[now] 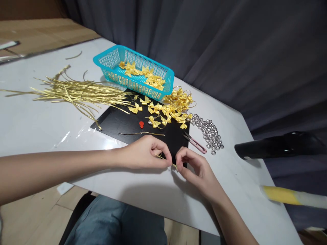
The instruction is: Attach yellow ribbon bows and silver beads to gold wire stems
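Note:
My left hand [148, 152] pinches a thin gold cord [160, 156] between thumb and forefinger, above the front edge of the black mat [114, 121]. Close to its right, my right hand [195, 167] has thumb and forefinger pressed together at the other side of the same cord; the fingertips hide part of it. Another gold cord [141, 133] lies on the mat near a small red piece [141, 124]. Yellow ribbon bows [154, 108] are spread over the mat's back part. Pink-handled snips [195, 143] rest at the mat's right edge.
A blue basket [107, 73] holding yellow bows stands at the back. Many gold cords [76, 93] lie in a bundle at the left. Silver metal pieces [211, 134] are piled right of the mat. A black object [276, 146] and a yellow-and-white one [283, 195] reach in from the right.

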The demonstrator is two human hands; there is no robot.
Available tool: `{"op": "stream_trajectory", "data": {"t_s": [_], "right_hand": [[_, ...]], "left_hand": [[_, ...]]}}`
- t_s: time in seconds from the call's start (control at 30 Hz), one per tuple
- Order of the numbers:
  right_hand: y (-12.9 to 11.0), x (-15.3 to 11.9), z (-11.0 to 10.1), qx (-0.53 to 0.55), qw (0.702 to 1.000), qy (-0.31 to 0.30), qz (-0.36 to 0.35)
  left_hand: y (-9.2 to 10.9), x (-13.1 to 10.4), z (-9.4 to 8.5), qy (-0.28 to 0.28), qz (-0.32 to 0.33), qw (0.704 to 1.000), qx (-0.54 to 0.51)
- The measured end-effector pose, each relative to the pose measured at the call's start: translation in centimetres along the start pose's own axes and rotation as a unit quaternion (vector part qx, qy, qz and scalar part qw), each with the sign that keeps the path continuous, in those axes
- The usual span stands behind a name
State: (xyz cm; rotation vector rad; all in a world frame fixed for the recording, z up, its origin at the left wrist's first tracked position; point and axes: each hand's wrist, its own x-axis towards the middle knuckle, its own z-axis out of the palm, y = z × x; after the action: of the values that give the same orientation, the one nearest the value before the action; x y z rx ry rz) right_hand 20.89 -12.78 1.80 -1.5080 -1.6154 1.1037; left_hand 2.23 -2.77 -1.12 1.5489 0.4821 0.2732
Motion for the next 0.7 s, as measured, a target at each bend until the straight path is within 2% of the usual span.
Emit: {"op": "stream_trajectory", "data": {"t_s": [0.43, 0.7], "right_hand": [[0.5, -0.3, -0.6, -0.006, 1.0, 0.017, -0.009], [0.1, -0.1, 0.6, -0.029, 0.999, 0.046, -0.004]], "left_hand": [[0.1, 0.1, 0.0, -0.003, -0.006, 1.0, -0.008], [0.3, 0.0, 0.0, 0.029, 0.001, 0.999, 0.016]]}}
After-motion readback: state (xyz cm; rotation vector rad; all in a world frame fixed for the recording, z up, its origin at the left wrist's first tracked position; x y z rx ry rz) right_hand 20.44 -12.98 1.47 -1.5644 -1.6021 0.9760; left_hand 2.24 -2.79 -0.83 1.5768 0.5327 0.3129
